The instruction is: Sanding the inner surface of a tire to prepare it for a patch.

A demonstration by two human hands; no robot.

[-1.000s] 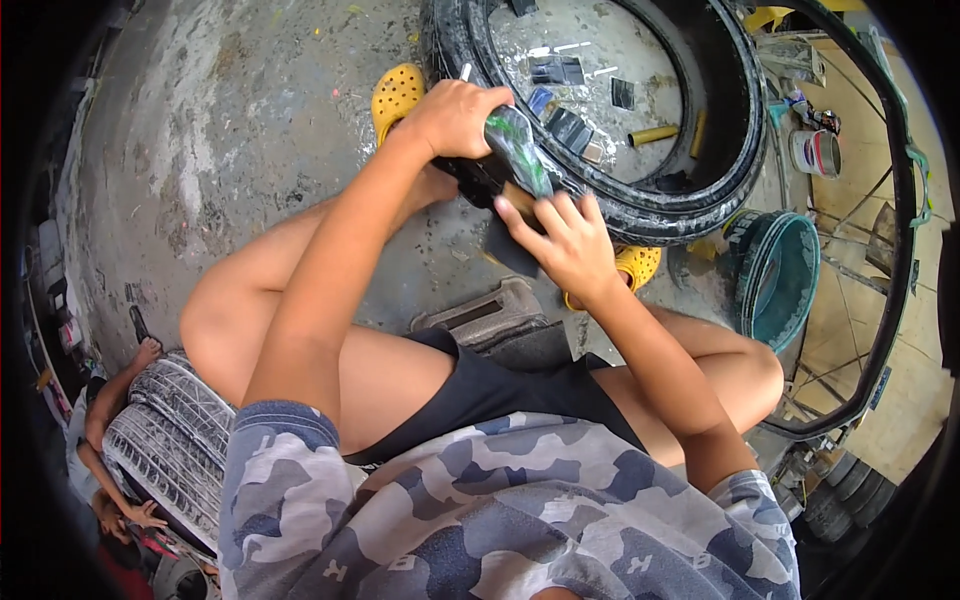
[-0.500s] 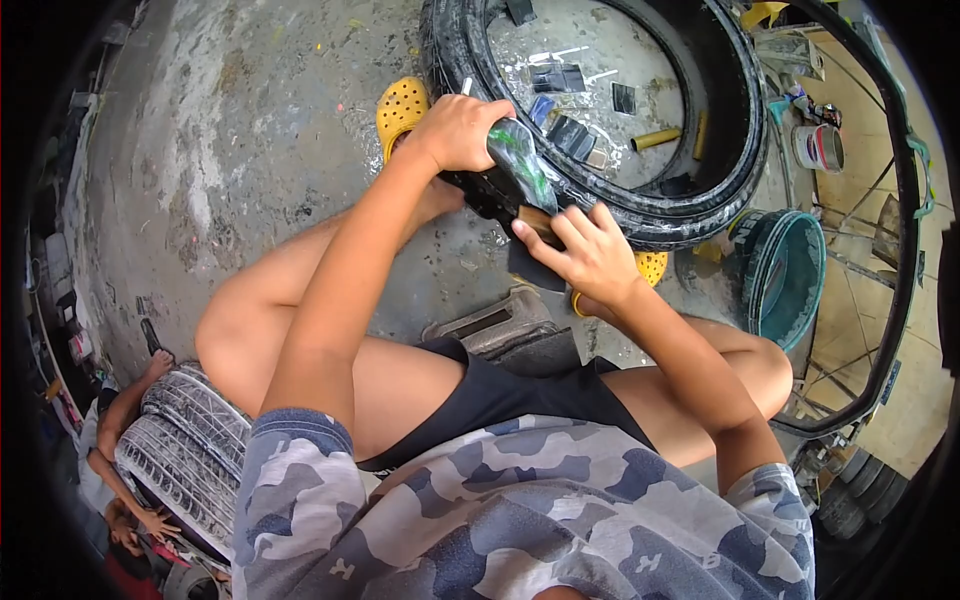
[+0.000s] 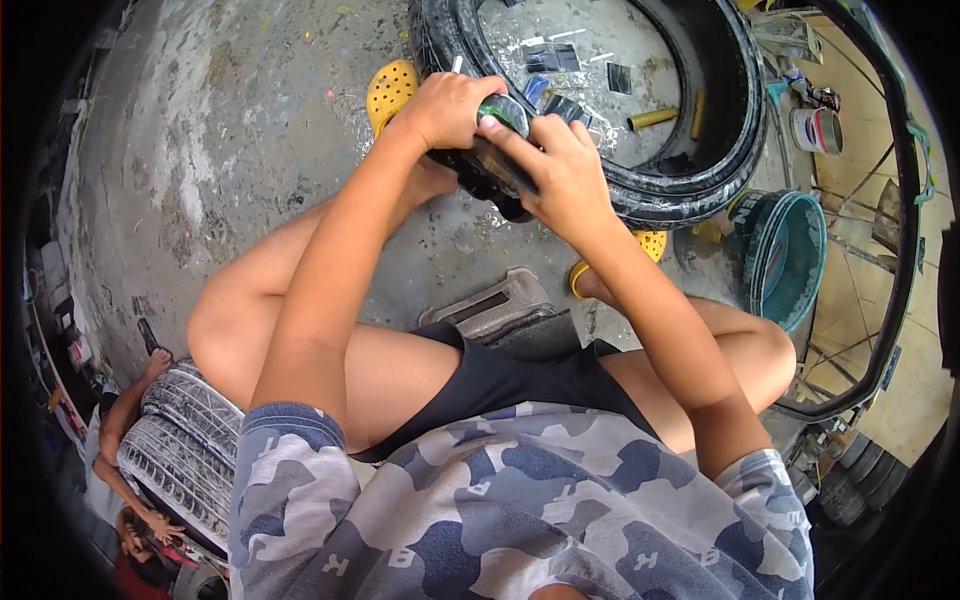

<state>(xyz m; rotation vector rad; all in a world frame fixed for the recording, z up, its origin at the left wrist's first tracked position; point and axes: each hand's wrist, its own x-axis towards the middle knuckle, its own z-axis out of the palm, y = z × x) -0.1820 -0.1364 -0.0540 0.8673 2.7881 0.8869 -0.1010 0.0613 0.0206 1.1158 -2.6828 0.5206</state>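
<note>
My left hand point(image 3: 452, 112) is closed around a glossy curved part point(image 3: 503, 112) with a green and clear surface and a dark body, held in front of the tire. My right hand point(image 3: 568, 178) presses against the same part from the right, its thumb and fingers closed on a brown block with a dark sheet point(image 3: 508, 165). Both hands partly cover the part, so its full shape is hidden. Just beyond them lies a large black tire point(image 3: 665, 205) on its side. Below the hands a worn grey rectangular piece point(image 3: 500, 305) rests on the floor.
Inside the tire are dark square pieces point(image 3: 620, 78) and a yellow-brown tube point(image 3: 652, 120). To the right stand a teal bucket point(image 3: 795, 265) and a white pail point(image 3: 815, 130). Stacked tires point(image 3: 180, 430) and another person's arm point(image 3: 125, 465) are at lower left.
My right hand has moved up and left along the glossy part with the brown block. My left hand has shifted slightly up and left, still gripping.
</note>
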